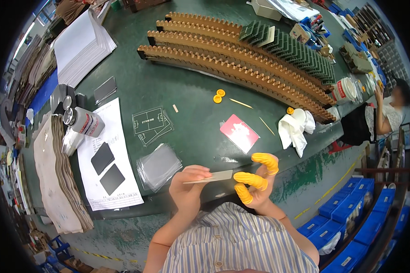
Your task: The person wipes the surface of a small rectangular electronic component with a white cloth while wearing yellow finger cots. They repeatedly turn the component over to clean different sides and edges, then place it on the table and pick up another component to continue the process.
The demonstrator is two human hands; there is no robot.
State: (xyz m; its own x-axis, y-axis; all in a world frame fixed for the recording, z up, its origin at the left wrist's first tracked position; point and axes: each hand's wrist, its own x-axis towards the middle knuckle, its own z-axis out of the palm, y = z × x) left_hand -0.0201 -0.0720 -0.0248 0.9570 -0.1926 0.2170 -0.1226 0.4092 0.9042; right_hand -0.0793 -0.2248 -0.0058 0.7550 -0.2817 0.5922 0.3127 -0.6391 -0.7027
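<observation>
Pinching a thin pale card [219, 175] between thumb and fingers, the left hand [189, 184] is hovering by the near edge of the bench [191, 109]. Beside the card's right end, the right hand [261, 193] is holding its fingers loosely parted, three of them wearing yellow finger cots [255, 181]; whether one is touching the card, I cannot tell. Blue bins [346, 207] are standing past the bench's near edge on the right; a clear bag [330, 244] is showing among them, while their other contents are proving hard to make out.

Near the bench's near edge, a stack of clear sheets [158, 167] is lying beside a printed sheet [128, 184], which is carrying two dark cards [102, 158]. Toward the left edge, a grey canister [87, 123] is keeping its contents hidden under a silver cap. A pink card [240, 133] is lying nearer the middle, a white cloth [292, 129] bunching to its right.

Farther back, wooden racks [205, 66] are running toward the right edge, the rearmost holding upright green cards [300, 54]. A white tub [346, 89] is standing at their end, its inside too small to tell.
</observation>
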